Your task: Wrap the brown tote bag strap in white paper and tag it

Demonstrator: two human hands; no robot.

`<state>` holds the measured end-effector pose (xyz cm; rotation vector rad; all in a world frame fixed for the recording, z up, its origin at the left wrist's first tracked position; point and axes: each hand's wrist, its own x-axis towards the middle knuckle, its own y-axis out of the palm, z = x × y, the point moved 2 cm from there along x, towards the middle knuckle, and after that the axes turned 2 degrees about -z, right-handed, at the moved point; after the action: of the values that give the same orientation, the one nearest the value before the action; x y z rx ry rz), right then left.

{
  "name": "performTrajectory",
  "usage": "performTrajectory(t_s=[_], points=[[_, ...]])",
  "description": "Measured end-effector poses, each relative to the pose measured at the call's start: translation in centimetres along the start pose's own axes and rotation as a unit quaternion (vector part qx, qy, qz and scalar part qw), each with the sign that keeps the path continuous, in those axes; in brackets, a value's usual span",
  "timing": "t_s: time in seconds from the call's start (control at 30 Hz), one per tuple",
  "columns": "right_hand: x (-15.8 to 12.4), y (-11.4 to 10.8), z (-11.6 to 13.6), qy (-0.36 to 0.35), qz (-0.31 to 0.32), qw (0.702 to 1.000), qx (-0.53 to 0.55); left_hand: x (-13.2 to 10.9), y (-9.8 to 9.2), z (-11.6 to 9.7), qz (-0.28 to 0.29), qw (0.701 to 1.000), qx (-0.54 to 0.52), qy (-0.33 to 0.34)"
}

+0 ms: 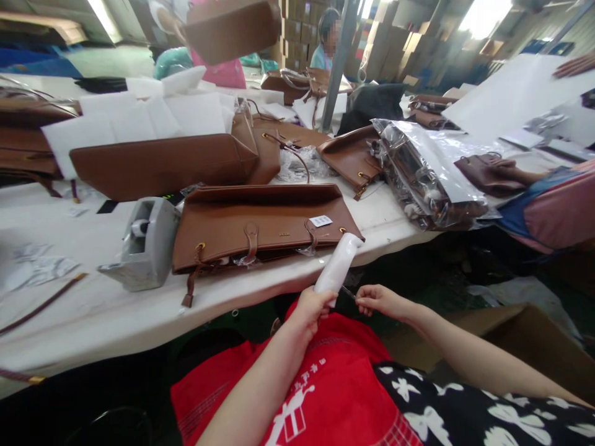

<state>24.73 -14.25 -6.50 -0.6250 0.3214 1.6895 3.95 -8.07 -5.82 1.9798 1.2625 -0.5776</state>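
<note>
My left hand (312, 310) is closed round the lower end of a white rolled wrapping sheet (341, 260). The roll slants up over the front right corner of a brown handbag (260, 217), which lies on the table with a small white label (320, 220) on it. To the right of the roll, my right hand (377, 300) pinches the end of a thin dark strip (348, 292) that runs toward the roll; its kind is unclear. A grey tape dispenser (146, 244) stands left of the handbag. What lies inside the roll is hidden.
More brown bags (162, 162) and white foam sheets (153, 114) lie behind. A plastic-wrapped bag (423, 176) is at right, near a co-worker's arm (515, 173). A metal post (339, 68) rises beyond. A cardboard box (520, 334) sits below the table edge (195, 316).
</note>
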Motion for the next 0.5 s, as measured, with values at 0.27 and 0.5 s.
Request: performTrajectory(t_s=[0.27, 0.5], points=[[2.9, 0.9, -2.8, -0.014, 0.037, 0.996, 0.078, 0.0, 0.2, 0.1, 0.010, 0.998, -0.066, 0.013], [7.1, 3.0, -3.5, -0.063, 0.101, 0.981, 0.155, -1.2, 1.0, -0.8, 0.065, 0.997, -0.041, 0.006]])
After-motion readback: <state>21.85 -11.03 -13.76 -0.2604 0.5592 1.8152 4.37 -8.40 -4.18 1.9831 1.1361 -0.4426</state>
